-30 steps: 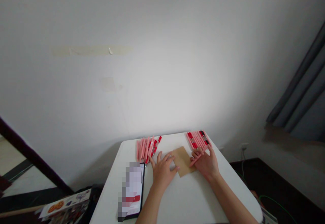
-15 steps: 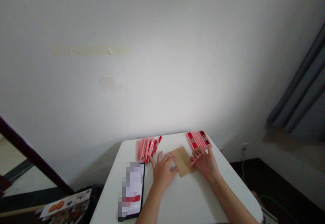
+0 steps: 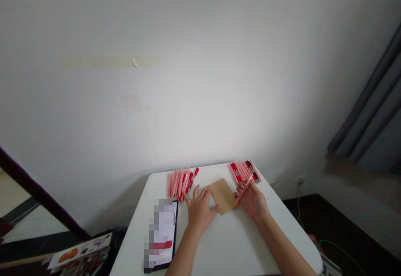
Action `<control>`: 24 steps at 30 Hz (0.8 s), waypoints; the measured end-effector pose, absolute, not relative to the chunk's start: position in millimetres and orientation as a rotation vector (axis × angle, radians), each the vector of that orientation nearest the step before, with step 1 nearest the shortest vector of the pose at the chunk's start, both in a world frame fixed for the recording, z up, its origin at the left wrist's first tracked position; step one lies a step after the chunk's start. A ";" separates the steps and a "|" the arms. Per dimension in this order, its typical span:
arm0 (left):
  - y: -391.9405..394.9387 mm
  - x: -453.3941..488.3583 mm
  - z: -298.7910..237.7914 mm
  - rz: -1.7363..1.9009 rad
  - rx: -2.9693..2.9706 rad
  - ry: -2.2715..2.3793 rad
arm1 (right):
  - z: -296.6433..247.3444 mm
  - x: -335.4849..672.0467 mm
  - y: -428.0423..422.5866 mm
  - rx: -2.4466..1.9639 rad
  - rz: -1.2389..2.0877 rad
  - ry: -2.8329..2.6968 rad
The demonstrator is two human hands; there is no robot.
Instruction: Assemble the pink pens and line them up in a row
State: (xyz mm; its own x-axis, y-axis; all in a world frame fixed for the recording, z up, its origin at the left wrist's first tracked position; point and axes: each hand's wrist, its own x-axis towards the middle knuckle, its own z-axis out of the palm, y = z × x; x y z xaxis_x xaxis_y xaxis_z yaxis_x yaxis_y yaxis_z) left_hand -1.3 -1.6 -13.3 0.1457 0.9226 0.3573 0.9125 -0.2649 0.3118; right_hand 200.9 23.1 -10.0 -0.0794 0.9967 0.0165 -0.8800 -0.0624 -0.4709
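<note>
The slim pink pen (image 3: pixel 243 192) in the right hand (image 3: pixel 254 203) has changed its angle: half a second ago it slanted lower across the palm toward an outstretched thumb, and now it stands steeper, with the thumb drawn in closer to it. The right hand holds it with the fingers curled. Its lower end lies at the right edge of the brown paper (image 3: pixel 223 196); I cannot tell whether it touches.

The left hand (image 3: pixel 199 211) keeps its place, fingers spread wide, with fingertips and thumb at the paper's left edge. The left pen group (image 3: pixel 178 182) and the right pen group (image 3: pixel 242 170) lie as before at the far side of the white tabletop (image 3: pixel 232 246).

The right hand's curled fingers partly hide one another. The left fingers cover some of the paper's edge. Blocky blurring obscures much of the phone (image 3: pixel 163 259), and the lower picture edge cuts off both forearms.
</note>
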 end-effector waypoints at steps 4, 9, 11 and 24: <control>2.8 -4.6 -9.6 0.745 2.396 1.911 | -9.2 202.9 22.5 -0.393 1.597 -0.456; 12.9 -10.7 0.9 0.655 2.426 1.974 | -8.5 204.0 21.6 -0.474 1.542 -0.572; 19.0 -13.4 5.4 0.613 2.440 2.004 | -8.6 203.9 20.9 -0.486 1.529 -0.584; 51.5 -18.4 14.6 0.493 2.426 2.092 | -13.4 197.2 20.3 -0.703 1.334 -0.676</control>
State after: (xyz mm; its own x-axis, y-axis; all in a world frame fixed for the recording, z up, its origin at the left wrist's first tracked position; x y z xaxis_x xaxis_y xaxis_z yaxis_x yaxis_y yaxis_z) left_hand -18.4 51.5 14.6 0.1228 0.9487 0.2915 0.9790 -0.1640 0.1215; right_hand 197.2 20.3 -13.4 0.1145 0.9928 0.0361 -0.6162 0.0995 -0.7813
